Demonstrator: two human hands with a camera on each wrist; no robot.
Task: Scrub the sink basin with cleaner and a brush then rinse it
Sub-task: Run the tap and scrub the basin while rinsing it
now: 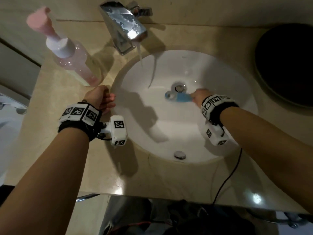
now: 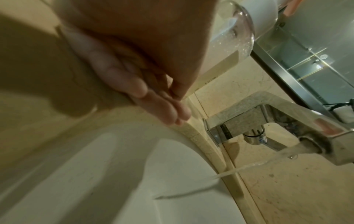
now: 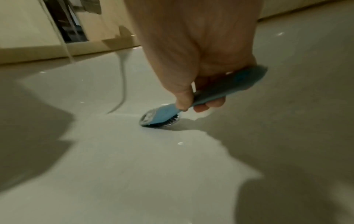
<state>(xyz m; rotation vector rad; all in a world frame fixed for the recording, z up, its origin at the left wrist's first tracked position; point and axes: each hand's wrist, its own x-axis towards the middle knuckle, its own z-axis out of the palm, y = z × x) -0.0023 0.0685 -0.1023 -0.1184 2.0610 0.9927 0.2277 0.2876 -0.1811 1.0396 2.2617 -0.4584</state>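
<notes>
The right hand (image 1: 198, 97) is inside the basin (image 1: 220, 78), its fingers (image 3: 208, 104) and thumb wrapped round the handle of a blue brush (image 1: 179, 97). In the right wrist view the brush (image 3: 162, 113) points down and away from the hand, its dark bristles on the chrome drain (image 1: 177, 87) at the bottom of the basin (image 3: 134, 166). In the head view the brush head lies over the near-left edge of the drain.

A thin stream of water (image 1: 139, 53) falls from the faucet (image 1: 123, 26), which stands on the counter (image 1: 67, 150) behind the basin, and meets the white wall at the basin's back rim. The left wrist view shows the same stream (image 2: 239, 168) leaving the faucet (image 2: 287, 125) spout.

The left hand (image 1: 100, 99) rests at the basin's left rim, on the counter edge. Its fingers (image 2: 162, 106) are loosely curled and hold nothing; their tips lie against the rim in the left wrist view.

A clear bottle (image 1: 74, 61) with pink liquid and a pink pump top stands on the counter left of the basin, just behind the left hand; its base (image 2: 229, 45) shows beside the hand in the left wrist view. A dark round object (image 1: 286, 65) sits on the counter right of the basin. A small chrome overflow cap (image 1: 179, 154) is set in the basin's near wall.
</notes>
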